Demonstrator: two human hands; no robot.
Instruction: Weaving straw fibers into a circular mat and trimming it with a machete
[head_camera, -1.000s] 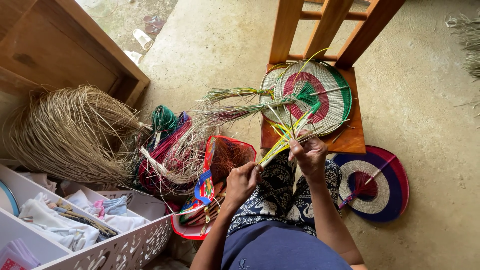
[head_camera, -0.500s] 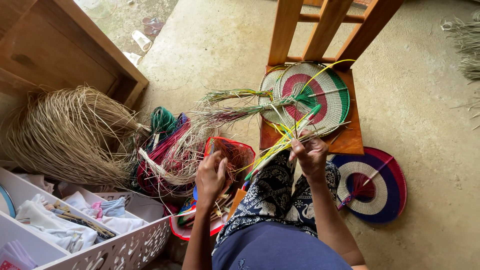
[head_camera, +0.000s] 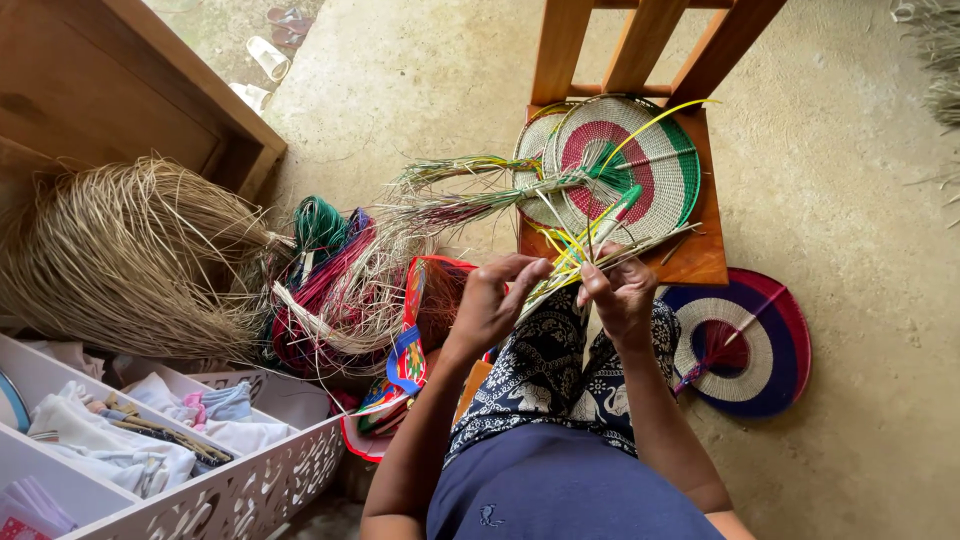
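Left hand (head_camera: 492, 300) and right hand (head_camera: 618, 290) pinch yellow-green weaving strips (head_camera: 575, 255) above the lap, before the chair (head_camera: 690, 255); a loosened pinch could let the springy strips splay.

Both bare forearms run up from the bottom centre of the frame, elbows bent, converging mid-frame. Left hand (head_camera: 492, 300) sits left of centre, back toward the camera, fingers curled, fingertips pinched at its upper right. Right hand (head_camera: 620, 290) just beside it, slightly right of centre, knuckles up, fingers closed in a pinch. Hands near, not touching.
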